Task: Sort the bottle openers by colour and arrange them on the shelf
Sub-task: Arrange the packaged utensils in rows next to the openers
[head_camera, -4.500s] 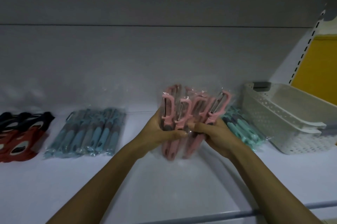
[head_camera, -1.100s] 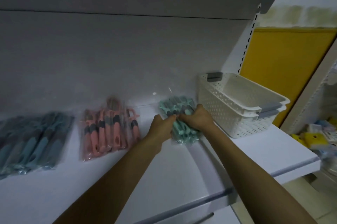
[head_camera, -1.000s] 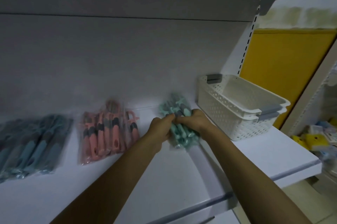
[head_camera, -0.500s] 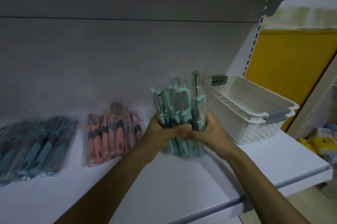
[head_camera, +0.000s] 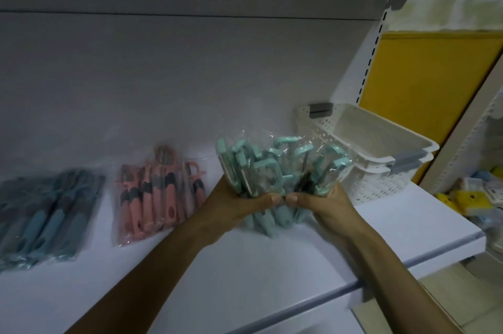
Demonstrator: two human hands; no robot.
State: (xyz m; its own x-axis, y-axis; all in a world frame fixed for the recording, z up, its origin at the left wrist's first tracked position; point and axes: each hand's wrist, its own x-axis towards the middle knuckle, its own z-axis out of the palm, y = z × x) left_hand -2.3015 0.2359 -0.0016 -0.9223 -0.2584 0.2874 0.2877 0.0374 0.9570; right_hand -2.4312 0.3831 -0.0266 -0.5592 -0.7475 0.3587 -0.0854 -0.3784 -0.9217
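Observation:
A bundle of mint-green bottle openers (head_camera: 275, 170) in clear plastic wrap stands upright above the white shelf (head_camera: 245, 273). My left hand (head_camera: 239, 204) grips its left side and my right hand (head_camera: 325, 204) grips its right side, thumbs almost meeting at the front. The heads fan out at the top; the handles point down toward the shelf. A wrapped pack of pink openers (head_camera: 160, 192) lies flat to the left. Further left lies a pack of blue openers (head_camera: 46, 216).
Two stacked white perforated baskets (head_camera: 381, 159) with grey handles stand just right of the bundle. The shelf ends at the right, past a slotted upright (head_camera: 373, 42) and a yellow panel (head_camera: 424, 94). Small yellow packets (head_camera: 473, 201) sit on a lower shelf.
The pink pack was set down flat on the shelf. Both hands then took the mint-green bundle off the shelf, raised it upright, and its heads have now fanned wider.

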